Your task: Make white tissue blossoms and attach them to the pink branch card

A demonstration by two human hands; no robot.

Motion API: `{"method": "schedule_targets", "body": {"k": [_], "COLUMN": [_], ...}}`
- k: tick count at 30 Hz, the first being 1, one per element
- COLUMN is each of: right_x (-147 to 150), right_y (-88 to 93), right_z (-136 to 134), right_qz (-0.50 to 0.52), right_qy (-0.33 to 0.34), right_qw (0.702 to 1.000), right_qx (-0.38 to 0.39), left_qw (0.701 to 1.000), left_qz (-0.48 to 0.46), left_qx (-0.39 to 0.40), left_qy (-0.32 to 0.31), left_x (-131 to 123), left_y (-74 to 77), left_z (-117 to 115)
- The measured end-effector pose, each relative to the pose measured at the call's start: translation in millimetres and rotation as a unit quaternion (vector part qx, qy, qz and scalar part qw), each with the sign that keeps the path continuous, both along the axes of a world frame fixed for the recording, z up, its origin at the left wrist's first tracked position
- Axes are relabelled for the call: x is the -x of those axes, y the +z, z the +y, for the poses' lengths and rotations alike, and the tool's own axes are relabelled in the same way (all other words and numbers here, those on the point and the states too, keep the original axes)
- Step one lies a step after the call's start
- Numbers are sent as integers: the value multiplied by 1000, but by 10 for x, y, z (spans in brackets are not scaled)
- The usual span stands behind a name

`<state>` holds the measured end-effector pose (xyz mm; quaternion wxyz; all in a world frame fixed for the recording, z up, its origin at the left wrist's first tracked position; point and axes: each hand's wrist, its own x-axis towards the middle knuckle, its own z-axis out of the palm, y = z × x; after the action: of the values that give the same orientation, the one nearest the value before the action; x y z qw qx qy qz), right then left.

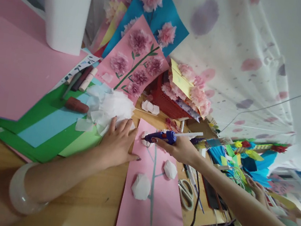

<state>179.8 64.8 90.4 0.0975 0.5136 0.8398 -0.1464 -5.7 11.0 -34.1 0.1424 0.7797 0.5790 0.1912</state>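
My right hand (182, 148) is closed around a blue glue gun (161, 136), its nozzle pointing left at the top of a pink paper sheet (160, 201). A grey painted branch and white tissue flowers (141, 186) lie on that sheet. My left hand (119, 142) rests flat with fingers spread on the sheet's left edge, fingertips touching a pile of white tissue paper (111, 107). A pale bangle (21, 190) sits on my left forearm.
Green, blue and pink paper sheets (18, 70) cover the left of the wooden table (83, 205). Markers (80, 78), a white block (66, 10), finished pink flower pictures (137, 62), a red basket (166, 102) and scissors (186, 194) surround the work. Another person's hand (256, 187) is at right.
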Motion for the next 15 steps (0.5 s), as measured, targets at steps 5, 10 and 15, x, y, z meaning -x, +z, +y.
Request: {"method": "schedule_targets", "body": {"k": [5,10,15], "right_x": [2,69,97], "right_y": [-7,1,6], "right_z": [-26,-15,39], "right_qz": [-34,-24,-9], "right_qy": [3,15,18], "right_qw": [999,1000,999], "right_qx": [-7,-14,-28], "left_qw": [1000,1000,1000], "left_qz": [-13,-2,2], "left_qx": [2,8,10], "left_qy": [-1,-2,1], "left_x": [5,0,0], "left_y": [7,25,28], "left_z": [1,-7,-9]}}
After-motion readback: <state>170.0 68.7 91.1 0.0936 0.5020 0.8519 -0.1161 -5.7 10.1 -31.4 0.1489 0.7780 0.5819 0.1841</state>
